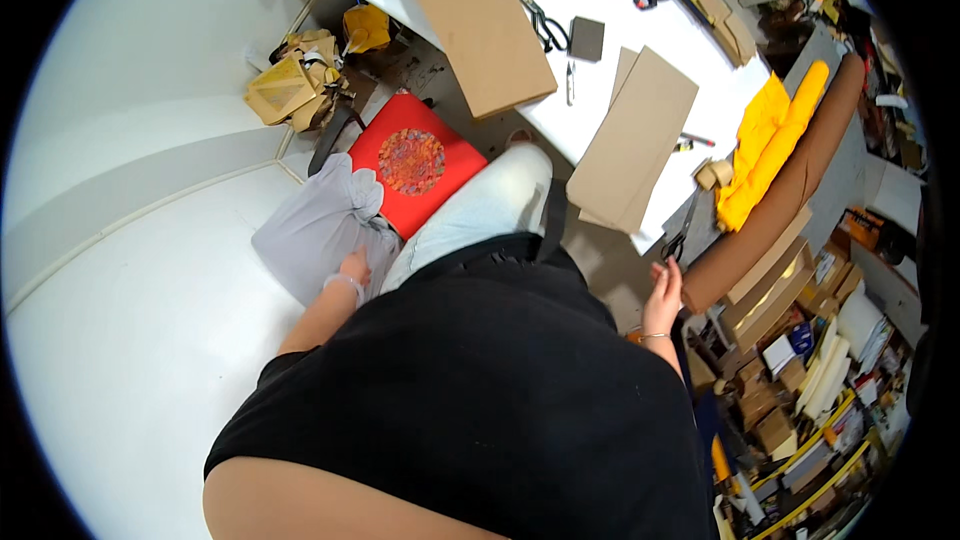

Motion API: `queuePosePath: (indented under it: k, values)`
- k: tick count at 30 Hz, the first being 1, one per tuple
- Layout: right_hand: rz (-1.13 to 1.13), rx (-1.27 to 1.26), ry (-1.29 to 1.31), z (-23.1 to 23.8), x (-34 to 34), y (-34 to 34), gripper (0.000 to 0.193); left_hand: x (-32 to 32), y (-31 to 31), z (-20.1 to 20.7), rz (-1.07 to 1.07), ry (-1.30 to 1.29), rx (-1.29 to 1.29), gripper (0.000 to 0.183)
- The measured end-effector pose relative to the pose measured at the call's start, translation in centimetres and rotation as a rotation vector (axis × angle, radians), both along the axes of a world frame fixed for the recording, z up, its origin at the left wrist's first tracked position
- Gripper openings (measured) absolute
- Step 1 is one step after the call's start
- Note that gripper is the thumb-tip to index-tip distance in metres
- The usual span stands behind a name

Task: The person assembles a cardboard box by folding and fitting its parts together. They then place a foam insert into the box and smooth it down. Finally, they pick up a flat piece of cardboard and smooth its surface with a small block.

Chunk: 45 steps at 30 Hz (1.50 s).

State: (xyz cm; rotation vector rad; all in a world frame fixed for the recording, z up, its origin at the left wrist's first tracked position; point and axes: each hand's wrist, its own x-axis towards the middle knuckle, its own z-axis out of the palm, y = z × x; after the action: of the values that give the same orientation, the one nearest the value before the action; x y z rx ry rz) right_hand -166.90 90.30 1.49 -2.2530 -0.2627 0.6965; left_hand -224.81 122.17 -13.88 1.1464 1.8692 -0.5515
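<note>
My left hand [355,265], with a pale bracelet at the wrist, is closed on a light grey cloth [310,225]. This cloth hangs beside a red chair seat [450,155] that bears a round multicoloured pattern. My right hand [662,295] is at the near right end of the white table, its fingers stretched out and apart from any held thing. Just beyond its fingertips are black-handled scissors [678,244]; whether they touch is too small to tell. Overlapping brown cardboard pieces [640,135] lie on the table to the left of the scissors.
A long cardboard panel [480,30] overhangs the edge of the white table [585,95]. Large scissors [548,28], a dark square block [587,39] and a slim cutter [571,83] lie near it. Yellow fabric [765,140] and a brown roll [790,190] flank the right side. Cluttered boxes [765,410] stand below.
</note>
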Motion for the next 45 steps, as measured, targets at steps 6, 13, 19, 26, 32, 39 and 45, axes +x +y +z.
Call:
queuePosePath:
  k: [6,13,19,26,32,39,45]
  values:
    - [-0.175,-0.195,0.547,-16.3,-14.2,-13.2,0.038,8.9,12.8,6.5,0.083,-0.302,0.184,0.055]
    - [-0.172,-0.238,0.93,-16.7,-13.1,-8.6,0.042,16.9,25.8,7.1,0.108,-0.476,0.185,0.05]
    - [-0.409,-0.206,1.04,-15.0,-14.7,-0.8,0.046,18.6,41.4,-3.3,-0.004,-0.415,-0.018,0.057]
    - [-0.62,-0.499,1.147,-10.4,-20.2,11.3,0.041,17.3,52.0,-10.0,-0.897,-0.107,-0.28,0.056]
    - [-0.286,-0.554,1.266,-16.5,-23.3,17.2,0.05,10.4,49.8,-13.2,-1.021,0.479,-0.396,0.093]
    - [-0.471,-0.439,1.152,-30.6,-28.4,26.0,0.041,14.6,48.7,-14.7,-1.174,0.382,-0.44,0.086]
    - [-0.617,-0.443,1.025,-35.1,-28.2,27.7,0.035,15.0,47.2,-17.6,-0.961,0.238,-0.335,0.081]
